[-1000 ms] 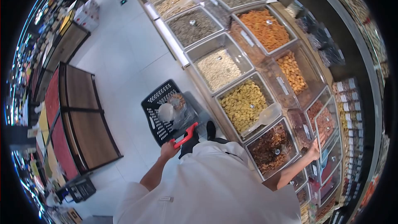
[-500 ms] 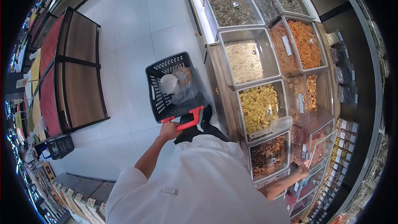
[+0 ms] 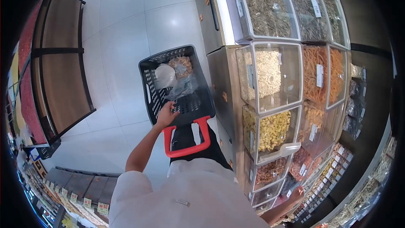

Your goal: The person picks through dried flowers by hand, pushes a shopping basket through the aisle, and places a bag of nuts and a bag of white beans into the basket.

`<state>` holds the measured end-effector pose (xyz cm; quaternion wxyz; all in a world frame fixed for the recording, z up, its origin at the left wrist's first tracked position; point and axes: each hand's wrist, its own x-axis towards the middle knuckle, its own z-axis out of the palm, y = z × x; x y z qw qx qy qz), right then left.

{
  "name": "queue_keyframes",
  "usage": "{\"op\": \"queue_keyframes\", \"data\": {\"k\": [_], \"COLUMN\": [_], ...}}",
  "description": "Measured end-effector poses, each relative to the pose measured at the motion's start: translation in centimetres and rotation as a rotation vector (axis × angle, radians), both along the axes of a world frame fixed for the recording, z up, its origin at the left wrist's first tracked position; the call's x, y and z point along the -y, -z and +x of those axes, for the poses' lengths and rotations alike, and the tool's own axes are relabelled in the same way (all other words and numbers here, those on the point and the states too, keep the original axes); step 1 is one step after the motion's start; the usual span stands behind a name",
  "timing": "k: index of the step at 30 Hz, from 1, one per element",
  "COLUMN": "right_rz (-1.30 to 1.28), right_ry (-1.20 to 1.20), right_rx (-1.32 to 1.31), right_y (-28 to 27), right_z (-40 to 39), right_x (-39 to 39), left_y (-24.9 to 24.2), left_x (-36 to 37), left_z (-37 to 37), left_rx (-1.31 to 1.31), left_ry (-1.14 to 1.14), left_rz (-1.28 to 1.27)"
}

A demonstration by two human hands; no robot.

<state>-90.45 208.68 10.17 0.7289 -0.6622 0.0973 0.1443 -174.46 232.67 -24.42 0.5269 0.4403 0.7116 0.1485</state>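
Observation:
A black perforated shopping basket (image 3: 205, 97) stands on the floor in front of me, its red handle (image 3: 188, 151) lying over toward my legs. Inside rest a clear bag of brown pieces (image 3: 182, 66), a whitish round package (image 3: 165, 76) and crumpled clear plastic (image 3: 182, 88). My left hand (image 3: 167, 115) is off the handle, above the basket's near left part, with loosely bent fingers, thumb apart and nothing in it. My right hand (image 3: 297, 195) is beside the lower clear bins at right, its fingers curled. Whether it touches a lid or holds anything is too small to tell.
Clear lidded bins of dried food line the right side, including yellow chips (image 3: 274, 131), pale flakes (image 3: 268, 74) and dark seeds (image 3: 266, 10). A clear scoop (image 3: 284, 149) lies on one bin. A brown display stand (image 3: 63, 21) is at left, shelves with price tags (image 3: 87, 202) at lower left.
My left hand has let go of the red handle and moved over the basket; the handle has swung down toward me. My right hand has shifted along the bins. The view has moved.

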Motion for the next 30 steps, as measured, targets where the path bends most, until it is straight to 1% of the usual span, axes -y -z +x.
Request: {"op": "queue_keyframes", "data": {"k": [1,2,3,4,5,6,7,8,9,11,12,13,14,15,17,18,19,20,21,22,23,24,25,26,27,28,30], "right_rz": [-0.037,-0.053,-0.216,-0.379,-0.400,-0.499,-0.598,-0.822,-0.842,-0.803,-0.861,-0.921,-0.960,-1.004,-1.080,-1.105,-1.131,-1.144,-1.153,-1.159,-1.161,-1.154,-1.151,-1.191,-1.224,-1.171,-1.130], "right_ry": [-0.114,-0.112,-0.172,-0.228,-0.225,-0.227,-0.229,-0.289,-0.285,-0.173,-0.168,-0.163,-0.107,-0.089,-0.083,-0.082,-0.086,-0.087,-0.091,-0.095,-0.098,-0.106,-0.102,-0.120,-0.139,-0.209,-0.218], "right_rx": [-0.008,0.003,0.099,0.193,0.201,0.200,0.197,0.349,0.356,0.189,0.216,0.244,0.247,0.255,0.233,0.228,0.225,0.219,0.211,0.202,0.197,0.187,0.186,0.221,0.254,0.246,0.262], "right_y": [-0.9,-1.8,-3.3,-4.5,-5.4,-6.4,-6.8,-6.7,-7.0,-8.2,-8.5,-8.8,-9.2,-9.4,-8.9,-8.7,-8.4,-8.4,-8.5,-8.9,-9.0,-9.3,-9.3,-9.0,-8.6,-8.4,-8.1], "right_z": [-0.7,-2.7,-5.5,-7.7,-9.3,-10.7,-12.2,-14.0,-15.0,-14.4,-14.9,-15.7,-17.0,-18.0,-20.3,-21.2,-22.0,-22.8,-23.3,-23.4,-23.8,-23.9,-23.9,-23.6,-23.2,-23.1,-22.3], "right_x": [0.7,-0.5,-1.6,-2.2,-3.0,-3.5,-4.0,-4.3,-4.6,-2.1,-1.1,-0.2,-0.3,-0.4,-1.8,-2.5,-3.2,-3.8,-4.3,-4.1,-4.4,-4.4,-4.3,-4.0,-3.7,-3.6,-2.7], "left_y": [3.2,6.1,8.1,10.3,13.4,15.5,17.6,19.7,21.9,26.2,27.9,29.1,31.4,33.6,40.0,43.3,48.1,53.3,56.3,46.2,48.1,52.0,51.6,50.6,49.1,46.5,45.1], "left_x": [-1.5,-3.2,-5.7,-7.8,-9.7,-11.9,-13.9,-15.7,-17.1,-19.9,-21.2,-22.5,-23.4,-24.3,-24.4,-23.7,-22.2,-20.2,-19.0,-23.1,-22.0,-20.4,-20.7,-20.8,-20.7,-20.8,-19.0], "left_z": [-1.0,-1.7,-2.4,-3.1,-3.8,-4.0,-4.2,-4.2,-4.0,-3.4,-2.9,-2.1,-1.5,-1.3,-1.5,-1.1,-1.7,-2.6,-2.9,-0.5,-0.4,-0.8,-0.8,-1.0,-1.4,-1.8,-4.2], "left_rx": [-0.079,-0.156,-0.164,-0.249,-0.311,-0.340,-0.380,-0.421,-0.408,-0.555,-0.544,-0.509,-0.474,-0.465,-0.292,-0.342,-0.338,-0.219,-0.099,0.045,0.045,0.002,-0.041,-0.044,-0.191,-0.340,-0.228], "left_ry": [0.034,0.071,0.095,0.146,0.168,0.161,0.166,0.171,0.178,0.254,0.261,0.126,-0.009,-0.003,-0.299,-0.313,-0.307,-0.109,0.085,-0.386,-0.377,-0.130,0.113,0.113,0.350,0.581,0.557], "left_rz": [0.040,0.080,-0.004,0.007,0.016,-0.057,-0.072,-0.086,-0.102,-0.117,-0.130,-0.244,-0.357,-0.371,-0.633,-0.559,-0.572,-0.497,-0.416,-0.755,-0.765,-0.664,-0.550,-0.541,-0.291,-0.032,-0.081]}}
